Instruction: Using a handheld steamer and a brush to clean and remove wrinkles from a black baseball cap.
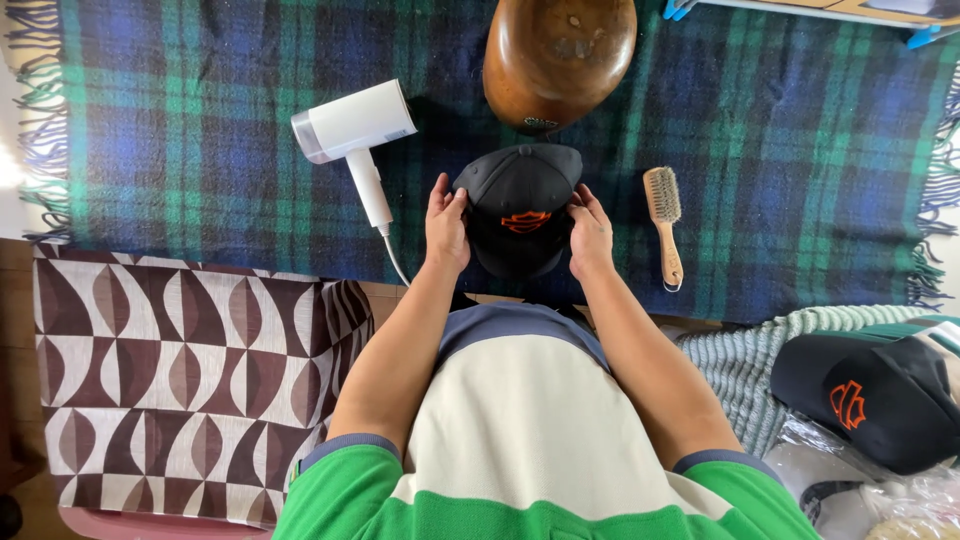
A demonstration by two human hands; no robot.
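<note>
A black cap with an orange emblem on its front lies on a blue and green plaid blanket, its crown facing me. My left hand grips the cap's left side and my right hand grips its right side, thumbs on top. Just beyond the cap stands a rounded brown wooden block. A white hand-held steamer lies left of the cap, its cord running toward me. A wooden brush with pale bristles lies to the right.
A brown and white patterned cloth covers the near left. At the near right a second black cap with an orange emblem rests on a pale green knitted cloth beside clear plastic bags. Blue-tipped objects sit at the far right edge.
</note>
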